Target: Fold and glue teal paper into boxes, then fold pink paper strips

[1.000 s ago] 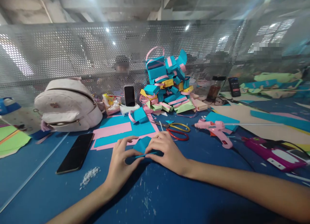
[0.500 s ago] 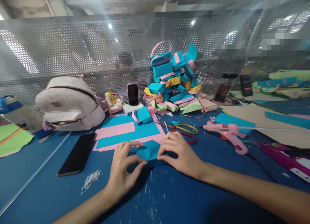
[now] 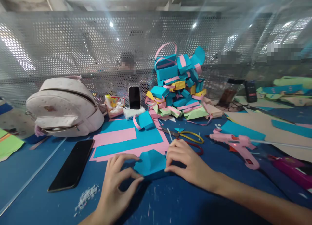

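A folded piece of blue paper (image 3: 151, 163) sits low over the blue table, between my two hands. My left hand (image 3: 119, 179) pinches its left edge, thumb and fingertips closed on it. At the right edge, my right hand (image 3: 184, 161) grips the paper between thumb and bent fingers. Just behind my right hand lie scissors (image 3: 188, 137) with one yellow and one red handle loop. A small blue paper box with a pink strip (image 3: 145, 120) rests on blue and pink sheets (image 3: 131, 145) behind the folded piece.
A pink glue gun (image 3: 240, 145) lies to the right, beside a magenta power strip (image 3: 290, 169). A black phone (image 3: 71, 165), white bits (image 3: 86, 197) and a white backpack (image 3: 65, 108) are at left. Paper boxes (image 3: 177, 85) are piled against the perforated metal screen (image 3: 97, 46).
The view has shifted slightly, so the table things sit a little lower. Both hands still hold the blue paper, and they are slightly farther apart in the picture.
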The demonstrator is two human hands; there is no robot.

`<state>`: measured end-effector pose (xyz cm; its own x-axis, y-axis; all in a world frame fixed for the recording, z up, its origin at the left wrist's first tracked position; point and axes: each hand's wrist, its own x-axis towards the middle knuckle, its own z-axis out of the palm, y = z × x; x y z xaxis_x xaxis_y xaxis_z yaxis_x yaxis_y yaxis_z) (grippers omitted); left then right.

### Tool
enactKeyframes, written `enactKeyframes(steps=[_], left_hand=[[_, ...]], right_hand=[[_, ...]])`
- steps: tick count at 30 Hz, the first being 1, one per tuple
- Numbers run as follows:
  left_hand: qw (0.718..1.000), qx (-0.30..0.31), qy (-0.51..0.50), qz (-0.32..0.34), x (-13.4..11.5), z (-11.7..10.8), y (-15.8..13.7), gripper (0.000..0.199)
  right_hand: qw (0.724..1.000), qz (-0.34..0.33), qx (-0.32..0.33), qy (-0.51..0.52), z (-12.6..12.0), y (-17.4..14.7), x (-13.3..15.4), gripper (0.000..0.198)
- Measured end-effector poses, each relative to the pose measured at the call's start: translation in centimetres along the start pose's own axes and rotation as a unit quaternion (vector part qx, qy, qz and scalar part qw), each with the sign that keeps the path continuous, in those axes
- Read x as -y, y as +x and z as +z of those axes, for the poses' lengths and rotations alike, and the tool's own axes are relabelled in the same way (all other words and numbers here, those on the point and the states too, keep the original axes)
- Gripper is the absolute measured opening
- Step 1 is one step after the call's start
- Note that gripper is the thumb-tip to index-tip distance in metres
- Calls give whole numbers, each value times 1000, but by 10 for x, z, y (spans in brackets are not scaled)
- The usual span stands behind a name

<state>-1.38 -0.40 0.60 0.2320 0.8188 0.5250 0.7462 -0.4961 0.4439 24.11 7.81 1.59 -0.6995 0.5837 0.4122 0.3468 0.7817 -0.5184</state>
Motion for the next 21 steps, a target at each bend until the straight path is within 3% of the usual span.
enactKeyframes(steps=[10,15,19,21], left_hand=[[1000,7,-2,2,4,1,-4,22],[999,-5,-39,-14,12,1,-4,20],[993,-21,-107,-53,18,2,-1,15],[990,-22,-122,-61,18,3,0,13]], right_hand=[[999,-25,38,-12,-8,5,5,15],[999,-34,-13,32,-3,3,4,14],[978,44,-110,170,3,2,0,19],[964,107,-113,216,9,2,-2,27]])
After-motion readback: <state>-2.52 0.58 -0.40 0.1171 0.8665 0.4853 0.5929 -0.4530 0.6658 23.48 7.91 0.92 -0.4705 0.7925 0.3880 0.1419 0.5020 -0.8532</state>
